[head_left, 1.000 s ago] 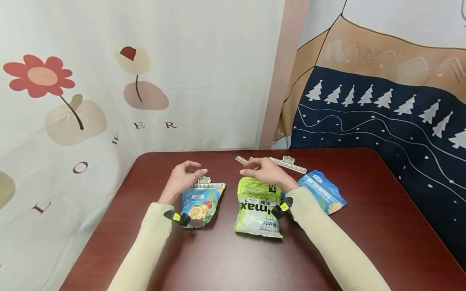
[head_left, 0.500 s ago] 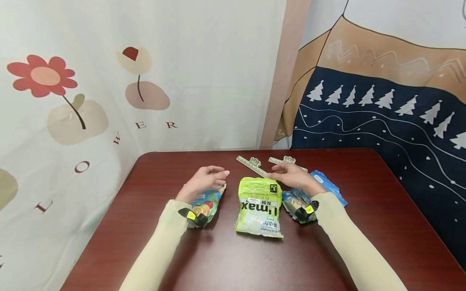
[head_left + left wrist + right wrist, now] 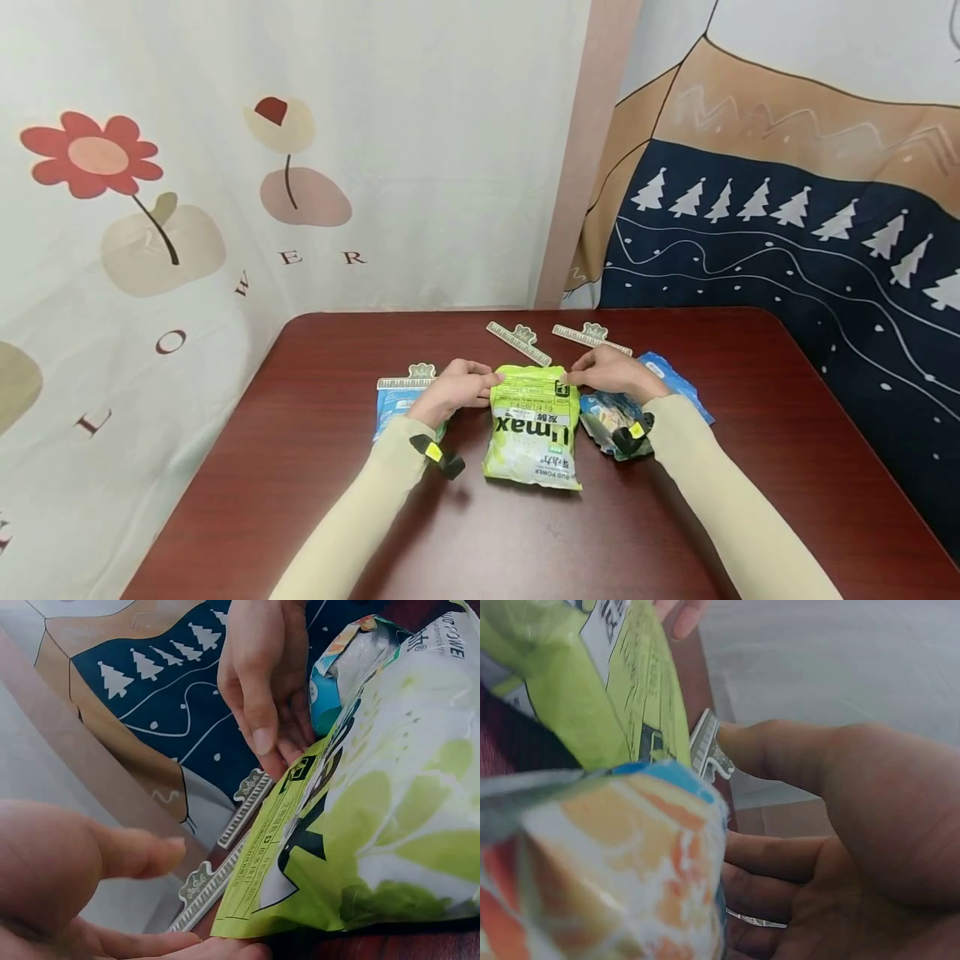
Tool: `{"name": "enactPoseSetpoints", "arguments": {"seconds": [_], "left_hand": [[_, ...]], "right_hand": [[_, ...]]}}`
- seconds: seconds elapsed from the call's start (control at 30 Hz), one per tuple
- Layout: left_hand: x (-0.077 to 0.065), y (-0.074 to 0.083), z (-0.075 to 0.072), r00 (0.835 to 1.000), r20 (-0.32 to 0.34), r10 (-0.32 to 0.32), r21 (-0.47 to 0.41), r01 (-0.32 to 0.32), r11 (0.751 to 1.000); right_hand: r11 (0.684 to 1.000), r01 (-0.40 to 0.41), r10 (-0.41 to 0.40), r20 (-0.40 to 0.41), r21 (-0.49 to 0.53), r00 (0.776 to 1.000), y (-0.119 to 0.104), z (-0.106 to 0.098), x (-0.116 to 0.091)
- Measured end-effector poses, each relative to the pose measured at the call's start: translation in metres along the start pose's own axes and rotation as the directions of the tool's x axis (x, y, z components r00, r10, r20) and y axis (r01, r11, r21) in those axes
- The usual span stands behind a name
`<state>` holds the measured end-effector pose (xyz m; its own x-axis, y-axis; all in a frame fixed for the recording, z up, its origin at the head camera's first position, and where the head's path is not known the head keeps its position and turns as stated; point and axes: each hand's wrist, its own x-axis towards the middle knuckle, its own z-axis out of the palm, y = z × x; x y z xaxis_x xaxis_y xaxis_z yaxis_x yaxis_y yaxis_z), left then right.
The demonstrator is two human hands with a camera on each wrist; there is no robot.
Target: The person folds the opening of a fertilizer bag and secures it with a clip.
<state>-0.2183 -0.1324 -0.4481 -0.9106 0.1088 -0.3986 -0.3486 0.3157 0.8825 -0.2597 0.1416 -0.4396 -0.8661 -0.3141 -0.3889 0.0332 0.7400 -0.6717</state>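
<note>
Dark-red tabletop [image 3: 480, 550] bears the green-and-white Umax bag [image 3: 534, 446]; from my station I see its far corners between left hand [image 3: 454, 389] and right hand [image 3: 617, 372], thumbs spread from fingers. Whether fingertips touch, I can't tell.

“Umax” (upside down) on the green bag [image 3: 531, 450], “LOWER” on the backdrop [image 3: 435, 158]

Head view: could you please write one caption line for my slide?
Left hand and right hand at the far corners of a green bag, two loose clips lying beyond it.
</note>
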Motion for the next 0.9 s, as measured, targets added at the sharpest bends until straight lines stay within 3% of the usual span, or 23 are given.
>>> {"name": "enactPoseSetpoints", "arguments": {"seconds": [0.23, 0.43, 0.63, 0.9], "left_hand": [[0.004, -0.006, 0.008, 1.000, -0.005, -0.021, -0.037, 0.021, 0.999], [0.006, -0.011, 0.015, 0.995, -0.102, -0.021, 0.002, 0.021, 1.000], [0.005, -0.014, 0.020, 0.976, -0.217, -0.005, 0.022, 0.010, 1.000], [0.004, -0.012, 0.018, 0.965, -0.261, 0.016, -0.061, -0.033, 0.998]], "right_hand": [[0.995, 0.023, -0.016, 0.072, -0.101, 0.997, 0.004, -0.001, 0.004], [0.988, 0.134, -0.128, 0.090, -0.075, 0.988, 0.007, 0.004, 0.005], [0.975, 0.212, -0.211, 0.032, -0.059, 0.977, 0.010, 0.012, 0.003], [0.972, 0.235, -0.235, -0.061, -0.018, 0.970, 0.010, 0.016, -0.002]]}}
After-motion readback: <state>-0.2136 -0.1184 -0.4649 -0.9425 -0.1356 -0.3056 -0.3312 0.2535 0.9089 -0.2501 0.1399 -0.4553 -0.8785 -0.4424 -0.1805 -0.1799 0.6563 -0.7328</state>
